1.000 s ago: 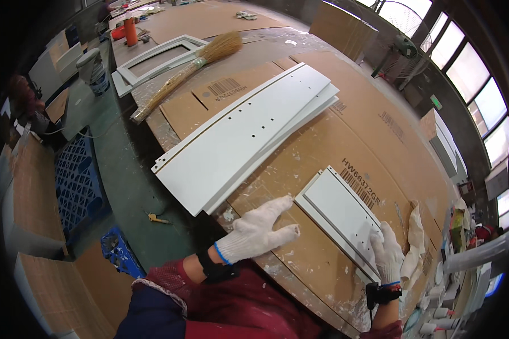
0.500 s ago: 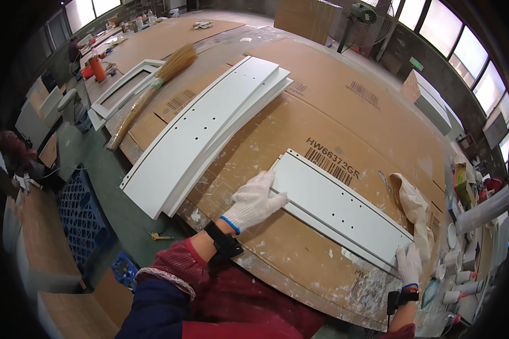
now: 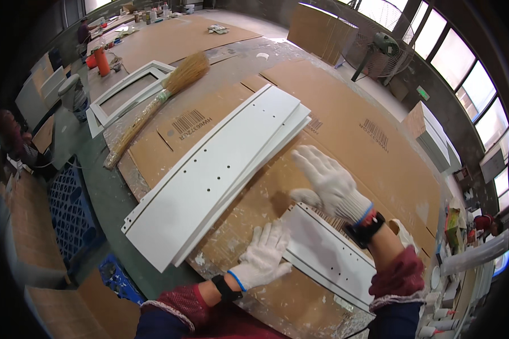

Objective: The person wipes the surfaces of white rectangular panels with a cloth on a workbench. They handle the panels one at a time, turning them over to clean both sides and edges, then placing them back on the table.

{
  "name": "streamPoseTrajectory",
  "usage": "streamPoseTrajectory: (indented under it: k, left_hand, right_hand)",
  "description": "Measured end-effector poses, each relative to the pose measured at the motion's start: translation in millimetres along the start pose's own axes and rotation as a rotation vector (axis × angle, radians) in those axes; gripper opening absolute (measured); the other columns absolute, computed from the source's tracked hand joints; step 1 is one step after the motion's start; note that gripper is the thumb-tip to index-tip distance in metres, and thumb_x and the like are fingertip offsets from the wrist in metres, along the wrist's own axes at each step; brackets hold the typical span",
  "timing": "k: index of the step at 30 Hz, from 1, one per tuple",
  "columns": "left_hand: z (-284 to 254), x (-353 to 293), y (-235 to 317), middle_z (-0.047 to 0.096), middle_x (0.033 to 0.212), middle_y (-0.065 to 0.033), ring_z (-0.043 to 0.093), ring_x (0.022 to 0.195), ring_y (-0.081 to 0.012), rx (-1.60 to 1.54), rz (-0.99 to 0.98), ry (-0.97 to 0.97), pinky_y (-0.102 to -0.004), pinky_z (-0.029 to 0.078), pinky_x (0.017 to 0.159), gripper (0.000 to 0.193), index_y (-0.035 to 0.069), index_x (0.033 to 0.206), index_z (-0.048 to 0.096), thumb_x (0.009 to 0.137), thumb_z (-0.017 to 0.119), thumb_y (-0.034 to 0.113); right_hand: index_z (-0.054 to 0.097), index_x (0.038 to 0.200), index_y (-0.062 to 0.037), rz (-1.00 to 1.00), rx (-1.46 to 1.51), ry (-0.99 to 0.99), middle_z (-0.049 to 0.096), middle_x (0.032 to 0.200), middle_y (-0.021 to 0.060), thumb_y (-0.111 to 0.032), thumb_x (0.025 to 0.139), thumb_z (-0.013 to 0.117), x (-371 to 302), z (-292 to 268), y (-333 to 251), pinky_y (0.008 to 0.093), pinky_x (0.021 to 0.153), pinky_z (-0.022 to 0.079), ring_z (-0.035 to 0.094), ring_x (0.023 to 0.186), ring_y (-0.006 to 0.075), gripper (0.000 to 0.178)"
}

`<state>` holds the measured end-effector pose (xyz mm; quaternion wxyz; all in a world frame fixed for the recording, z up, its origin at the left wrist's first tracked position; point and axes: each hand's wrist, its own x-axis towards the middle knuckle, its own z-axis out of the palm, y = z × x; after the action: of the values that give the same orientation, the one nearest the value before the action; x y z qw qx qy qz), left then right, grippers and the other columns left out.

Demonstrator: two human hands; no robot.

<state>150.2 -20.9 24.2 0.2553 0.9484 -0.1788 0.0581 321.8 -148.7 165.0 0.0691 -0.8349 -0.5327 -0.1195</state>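
My left hand (image 3: 262,257), in a white knit glove, lies with fingers spread at the left end of the short white panel (image 3: 321,247). This panel has small dark holes and rests on another one on the cardboard. Above its far left corner my right hand (image 3: 329,182), gloved alike, hovers with fingers stretched and thumb apart. It holds nothing, and my right forearm hides part of the panel. To the left, a stack of long white panels (image 3: 226,161) with drilled holes lies slantwise, its lower pieces fanned out at the right edge.
Cardboard sheets (image 3: 373,169) cover the table. Left of the long stack lie a straw broom (image 3: 152,107) and white frames (image 3: 127,96). A crumpled cream cloth (image 3: 402,233) is partly behind my right arm. A fan (image 3: 382,48) stands beyond the table, bottles (image 3: 440,325) at the right.
My right hand has left the short panel's right end and swung up and left over its far corner. My left hand has opened flatter. The whole view has shifted.
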Motion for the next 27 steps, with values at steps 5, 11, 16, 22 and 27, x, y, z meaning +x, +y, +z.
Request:
streamPoseTrajectory:
  k: [5,11,16,22,27]
  left_hand:
    - [-17,4,-8,0.032,0.141,-0.0366,0.036,0.128,-0.0497,-0.104,0.046,-0.055,-0.055,0.027,0.109,0.083,-0.006,0.14,0.033,0.082,0.064,0.045]
    - [-18,4,-23,0.038,0.138,-0.0328,0.041,0.125,-0.0454,-0.211,0.049,-0.054,-0.0529,0.029,0.108,0.076,-0.006,0.135,0.041,0.083,0.063,0.045]
    - [-19,1,-25,0.038,0.139,-0.0316,0.041,0.125,-0.0431,-0.26,0.035,-0.003,-0.0514,0.028,0.109,0.075,-0.006,0.135,0.041,0.083,0.062,0.044]
    - [-21,6,-30,0.037,0.138,-0.0337,0.04,0.126,-0.0475,-0.365,0.045,-0.042,-0.0531,0.029,0.108,0.072,-0.007,0.133,0.041,0.085,0.063,0.043]
    - [-21,4,-30,0.038,0.137,-0.0346,0.038,0.128,-0.0491,-0.399,0.035,-0.026,-0.0527,0.027,0.11,0.073,-0.008,0.132,0.042,0.084,0.066,0.042]
  right_hand:
    - [0.041,0.137,0.0013,-0.091,0.005,-0.04,0.044,0.141,0.0194,-0.062,0.092,0.041,150,65,45,0.0426,0.109,0.033,0.038,0.134,0.0338,0.078]
    - [0.035,0.143,-0.0007,0.031,0.044,-0.267,0.033,0.15,0.0186,-0.064,0.091,0.038,196,106,70,0.0424,0.114,0.024,0.027,0.141,0.0314,0.082]
    - [0.029,0.146,-0.0008,0.382,-0.071,-0.32,0.027,0.153,0.019,-0.063,0.091,0.032,188,96,126,0.0392,0.116,0.021,0.023,0.144,0.0279,0.084]
    - [0.061,0.114,-0.003,1.027,-0.278,-0.382,0.063,0.115,0.0212,-0.066,0.092,0.03,62,74,208,0.0449,0.093,0.046,0.059,0.111,0.0354,0.073]
    - [0.058,0.123,-0.0069,0.965,0.441,-0.334,0.062,0.118,0.0183,-0.044,0.093,0.048,-71,24,133,0.0388,0.098,0.042,0.055,0.115,0.0355,0.049]
